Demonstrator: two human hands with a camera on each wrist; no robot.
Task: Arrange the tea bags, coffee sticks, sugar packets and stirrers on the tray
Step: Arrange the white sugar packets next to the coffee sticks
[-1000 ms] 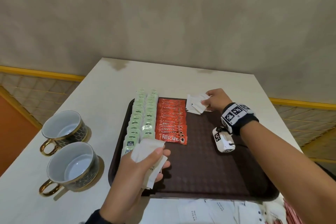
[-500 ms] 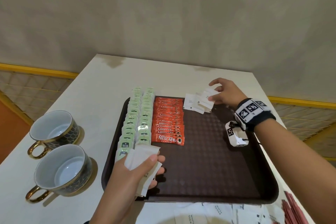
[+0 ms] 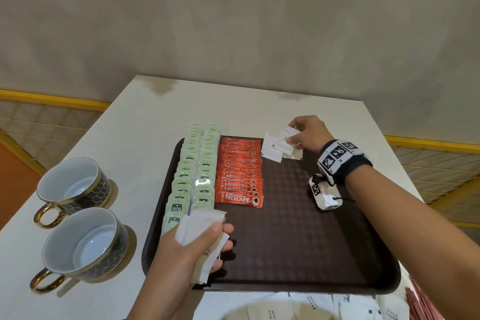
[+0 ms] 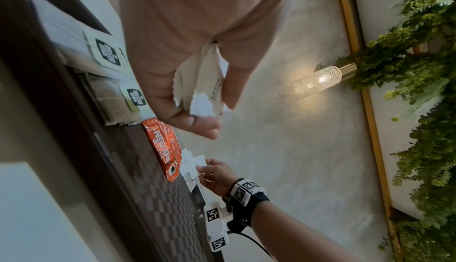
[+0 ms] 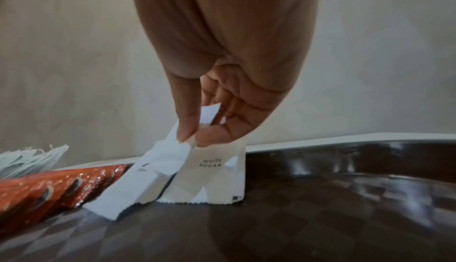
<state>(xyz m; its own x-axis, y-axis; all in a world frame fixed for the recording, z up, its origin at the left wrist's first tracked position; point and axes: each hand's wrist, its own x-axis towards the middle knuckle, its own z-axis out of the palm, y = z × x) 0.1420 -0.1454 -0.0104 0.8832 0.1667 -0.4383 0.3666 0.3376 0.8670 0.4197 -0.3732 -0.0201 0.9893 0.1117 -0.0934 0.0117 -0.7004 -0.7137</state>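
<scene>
A dark brown tray (image 3: 298,254) lies on the white table. Two rows of green tea bags (image 3: 193,176) fill its left side, with a row of red coffee sticks (image 3: 240,171) beside them. At the tray's far edge my right hand (image 3: 302,135) pinches the top of white sugar packets (image 3: 279,145) that lean on the tray; the right wrist view shows thumb and finger on the sugar packets (image 5: 187,161). My left hand (image 3: 207,236) grips a stack of sugar packets (image 3: 200,226) over the tray's near-left corner, also seen as the held stack (image 4: 204,83).
Two dark cups with gold handles (image 3: 78,247) stand on the table left of the tray. More loose sugar packets (image 3: 311,306) lie at the near table edge, with red stirrers (image 3: 420,304) at the right. A wall lamp (image 4: 318,79) shows in the left wrist view.
My right hand has shifted slightly right along the tray's far edge, still on the sugar packets there. The left hand keeps its stack in about the same place.
</scene>
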